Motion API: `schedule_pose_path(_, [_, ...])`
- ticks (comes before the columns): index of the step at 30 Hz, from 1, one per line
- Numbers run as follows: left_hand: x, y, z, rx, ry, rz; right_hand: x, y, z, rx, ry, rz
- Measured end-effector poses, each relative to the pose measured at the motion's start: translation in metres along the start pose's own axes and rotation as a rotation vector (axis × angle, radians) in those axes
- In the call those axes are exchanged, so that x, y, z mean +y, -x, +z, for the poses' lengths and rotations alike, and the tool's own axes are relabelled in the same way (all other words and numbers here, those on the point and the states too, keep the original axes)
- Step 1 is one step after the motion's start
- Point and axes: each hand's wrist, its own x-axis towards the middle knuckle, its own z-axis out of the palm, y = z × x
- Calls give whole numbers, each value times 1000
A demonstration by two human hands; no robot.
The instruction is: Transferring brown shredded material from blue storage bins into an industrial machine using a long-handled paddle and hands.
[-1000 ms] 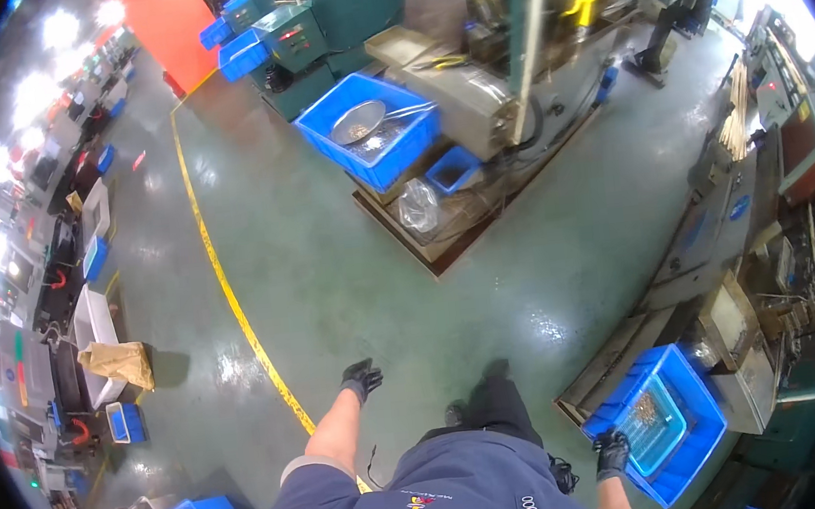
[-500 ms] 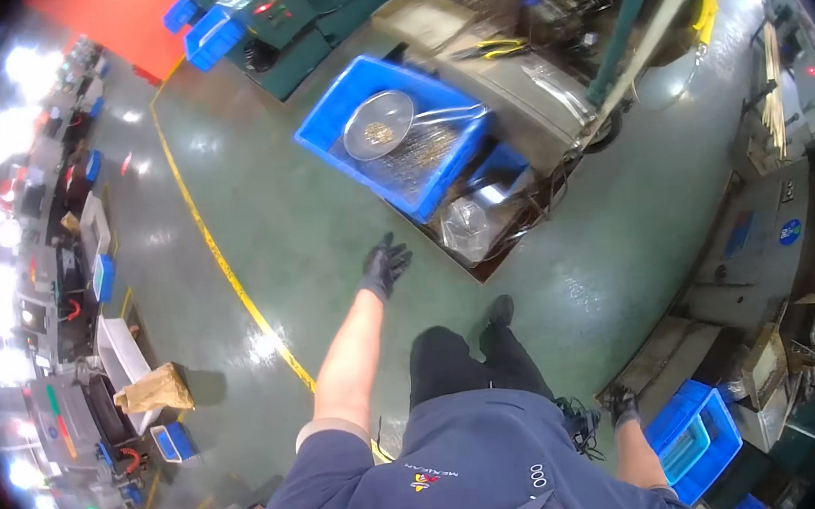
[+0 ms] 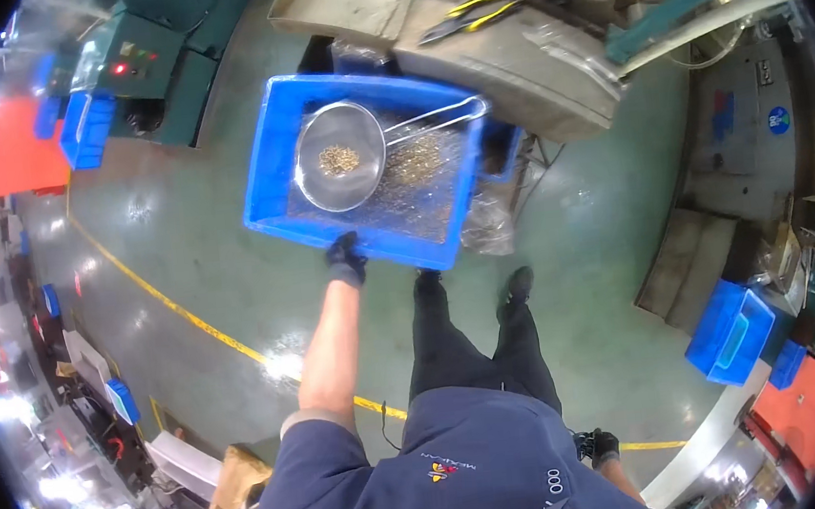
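A blue plastic bin (image 3: 259, 156) lies in front of me, small metal bits (image 3: 418, 160) spread over its floor. Inside it rests a round mesh strainer (image 3: 322, 130) with a long wire handle, holding a small heap of gold-coloured bits (image 3: 338, 160). My left hand (image 3: 346, 260), in a black glove, is at the bin's near rim with its fingers curled against the edge. Low at my right side hangs my right hand (image 3: 604, 448), also gloved in black, beside a dark coiled cable (image 3: 583, 444); its fingers are too small and dark to read.
Yellow-handled pliers (image 3: 473, 17) lie on a metal machine ledge (image 3: 508, 73) beyond the bin. Under the bin's right side are a smaller blue container (image 3: 501, 152) and clear plastic wrap (image 3: 488, 222). Another blue bin (image 3: 729, 331) stands at right. A yellow line (image 3: 188, 315) crosses the green floor.
I have come closer to the blue bin, and the view has turned. My left hand went from open in mid-air to the bin's near rim. My right hand stays low.
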Motion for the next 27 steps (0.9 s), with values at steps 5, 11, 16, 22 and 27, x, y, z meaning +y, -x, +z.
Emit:
schedule_pose_path(5, [-12, 7, -60, 36, -32, -58, -77, 1, 32, 17, -714, 427])
schedule_pose_path(11, [-7, 45, -88, 188, -173, -23, -138, -46, 38, 14, -824, 707])
schedule_pose_path(16, [-16, 46, -112, 144, -130, -22, -150, -71, 45, 4, -656, 664])
schedule_pose_path(22, [-22, 35, -133, 124, -132, -12, -168, -95, 46, -25, -666, 652])
schedule_pose_path(27, [-21, 36, -124, 111, -226, 7, -173, -98, 47, -5, -674, 687])
